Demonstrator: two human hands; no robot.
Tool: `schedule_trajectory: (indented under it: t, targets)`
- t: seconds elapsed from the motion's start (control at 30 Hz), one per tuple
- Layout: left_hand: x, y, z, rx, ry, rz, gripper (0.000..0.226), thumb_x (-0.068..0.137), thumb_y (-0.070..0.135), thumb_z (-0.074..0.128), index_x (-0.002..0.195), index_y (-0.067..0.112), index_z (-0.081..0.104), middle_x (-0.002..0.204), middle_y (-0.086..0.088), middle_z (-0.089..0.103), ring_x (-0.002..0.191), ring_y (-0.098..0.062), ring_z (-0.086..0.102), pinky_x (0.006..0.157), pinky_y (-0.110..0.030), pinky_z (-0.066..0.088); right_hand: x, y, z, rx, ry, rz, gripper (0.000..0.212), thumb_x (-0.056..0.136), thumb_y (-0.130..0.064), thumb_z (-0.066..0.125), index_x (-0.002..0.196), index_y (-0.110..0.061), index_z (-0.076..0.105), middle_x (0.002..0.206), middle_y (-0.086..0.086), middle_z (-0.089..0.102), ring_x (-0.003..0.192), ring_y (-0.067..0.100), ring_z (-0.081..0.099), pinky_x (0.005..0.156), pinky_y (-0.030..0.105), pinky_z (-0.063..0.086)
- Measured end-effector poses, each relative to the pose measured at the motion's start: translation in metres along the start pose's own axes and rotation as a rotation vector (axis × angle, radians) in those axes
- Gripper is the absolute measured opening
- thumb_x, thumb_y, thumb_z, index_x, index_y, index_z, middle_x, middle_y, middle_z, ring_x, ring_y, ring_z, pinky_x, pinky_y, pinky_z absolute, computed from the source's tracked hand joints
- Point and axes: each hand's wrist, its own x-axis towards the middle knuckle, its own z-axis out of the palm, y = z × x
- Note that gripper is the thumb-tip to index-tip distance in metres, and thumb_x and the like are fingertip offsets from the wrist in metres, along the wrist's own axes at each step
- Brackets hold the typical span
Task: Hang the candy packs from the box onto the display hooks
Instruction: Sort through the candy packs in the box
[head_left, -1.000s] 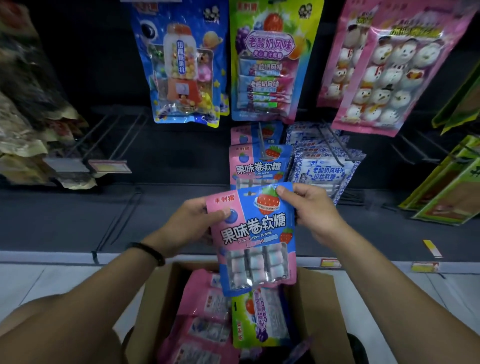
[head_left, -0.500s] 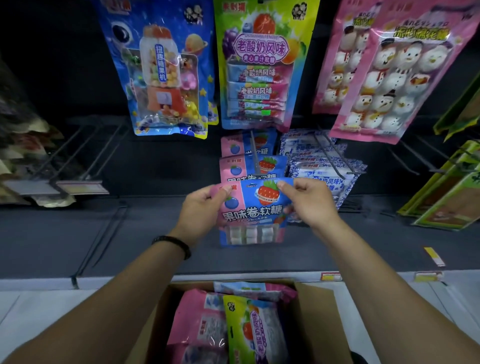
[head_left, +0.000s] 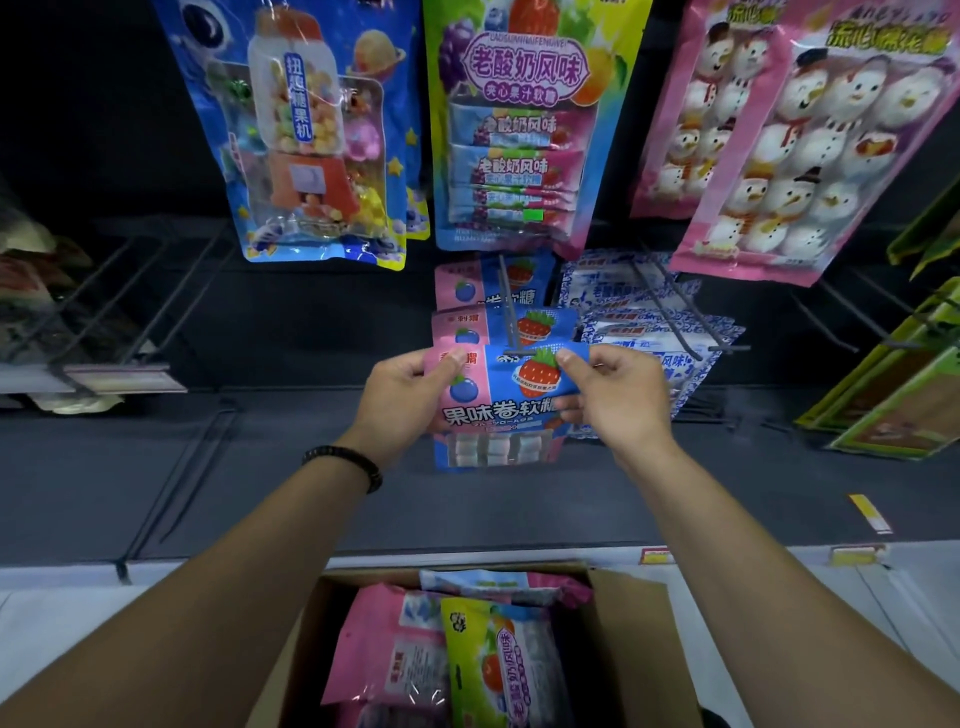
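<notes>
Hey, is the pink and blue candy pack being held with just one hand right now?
No, the left hand and the right hand each pinch a top corner of the pink and blue candy pack.

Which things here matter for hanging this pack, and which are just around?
Job: held candy pack, left hand, right hand, display hook, cardboard box, boxed packs.
Around: snowman packs, gumball-machine pack, white-and-blue packs, green packs.

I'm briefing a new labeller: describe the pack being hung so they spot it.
Under the big green-yellow bag at top centre, pink-and-blue strawberry packs hang on one hook. The wanted pack is the frontmost, at the hook's tip: the only one pinched at its top corners by left hand and right hand.
</notes>
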Motion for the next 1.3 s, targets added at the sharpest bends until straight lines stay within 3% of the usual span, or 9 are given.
schedule_trajectory:
  t: [0.17, 0.33, 0.5, 0.67, 0.77, 0.87, 1.07, 1.23, 1.3]
  targets:
    - [0.005, -0.002, 0.002, -0.005, -0.013, 0.063, 0.016, 0.103, 0.029, 0.068, 0.097, 0.023, 0.081, 0.086, -0.004, 0.083, 0.077, -0.024, 0.081, 0.061, -0.042, 0.067, 0.004, -0.001, 0.003, -0.037, 0.076, 0.010, 0.026, 0.100, -0.028, 0.074, 0.080, -0.012, 0.073, 0.069, 0.006, 0.078, 0.061, 0.029, 0.078, 0.065, 0.053, 0.066]
    - [0.016, -0.011, 0.005, 0.031, 0.037, 0.048, 0.020, 0.100, 0.034, 0.071, 0.088, 0.023, 0.084, 0.088, -0.013, 0.082, 0.079, -0.040, 0.080, 0.066, -0.062, 0.065, 0.011, 0.003, 0.011, -0.059, 0.117, 0.019, 0.025, 0.100, -0.030, 0.074, 0.079, -0.016, 0.074, 0.068, 0.003, 0.077, 0.061, 0.024, 0.078, 0.068, 0.052, 0.067]
    - [0.031, -0.014, 0.012, 0.057, 0.107, 0.063, 0.018, 0.100, 0.033, 0.070, 0.089, 0.026, 0.083, 0.084, -0.011, 0.081, 0.076, -0.039, 0.079, 0.061, -0.059, 0.065, 0.021, 0.008, 0.021, 0.147, 0.120, 0.046, 0.017, 0.103, -0.019, 0.070, 0.086, -0.020, 0.069, 0.075, 0.003, 0.076, 0.076, 0.028, 0.080, 0.082, 0.050, 0.066]
    - [0.046, -0.016, 0.020, 0.079, 0.185, 0.058, 0.021, 0.098, 0.040, 0.068, 0.084, 0.029, 0.080, 0.078, -0.010, 0.076, 0.062, -0.032, 0.066, 0.060, -0.059, 0.063, 0.020, 0.009, 0.029, 0.224, 0.085, 0.016, 0.030, 0.104, -0.004, 0.061, 0.129, -0.020, 0.064, 0.100, -0.005, 0.073, 0.093, 0.023, 0.079, 0.091, 0.043, 0.063]
    - [0.053, -0.016, 0.027, 0.006, 0.196, 0.006, 0.023, 0.098, 0.041, 0.069, 0.081, 0.029, 0.081, 0.082, -0.002, 0.080, 0.073, -0.033, 0.075, 0.069, -0.059, 0.065, 0.016, 0.012, 0.029, 0.168, 0.035, -0.008, 0.036, 0.099, -0.007, 0.065, 0.109, -0.041, 0.066, 0.105, -0.008, 0.076, 0.094, 0.021, 0.080, 0.092, 0.047, 0.063]
    - [0.058, -0.016, 0.030, 0.007, 0.209, -0.004, 0.023, 0.100, 0.040, 0.067, 0.086, 0.027, 0.080, 0.084, -0.003, 0.081, 0.080, -0.034, 0.078, 0.072, -0.057, 0.065, 0.013, 0.015, 0.025, 0.138, 0.017, 0.035, 0.035, 0.098, -0.006, 0.062, 0.130, -0.020, 0.064, 0.101, 0.001, 0.078, 0.093, 0.025, 0.080, 0.090, 0.052, 0.064]
    - [0.059, -0.016, 0.018, 0.187, 0.241, 0.013, 0.028, 0.090, 0.047, 0.069, 0.091, 0.019, 0.068, 0.084, -0.004, 0.075, 0.075, -0.026, 0.074, 0.068, -0.041, 0.064, -0.005, 0.023, 0.008, -0.056, -0.177, 0.109, 0.013, 0.100, -0.007, 0.061, 0.102, -0.015, 0.072, 0.104, 0.015, 0.079, 0.083, 0.030, 0.080, 0.073, 0.042, 0.064]
    - [0.027, -0.015, -0.020, 0.699, -0.135, -0.069, 0.048, 0.088, 0.056, 0.069, 0.102, 0.011, 0.061, 0.090, -0.005, 0.068, 0.070, -0.021, 0.062, 0.058, -0.028, 0.049, -0.035, 0.045, -0.010, -0.381, -0.358, 0.088, 0.019, 0.101, -0.010, 0.061, 0.087, -0.017, 0.071, 0.094, 0.009, 0.079, 0.079, 0.027, 0.079, 0.053, 0.018, 0.051]
    - [-0.004, -0.009, -0.036, 1.104, -0.445, 0.012, 0.043, 0.100, 0.051, 0.063, 0.109, 0.010, 0.070, 0.103, -0.010, 0.072, 0.091, -0.028, 0.068, 0.075, -0.032, 0.050, -0.049, 0.063, -0.016, -0.498, -0.439, 0.091, 0.017, 0.098, -0.014, 0.063, 0.086, -0.018, 0.074, 0.090, 0.005, 0.080, 0.080, 0.022, 0.079, 0.060, 0.023, 0.057]
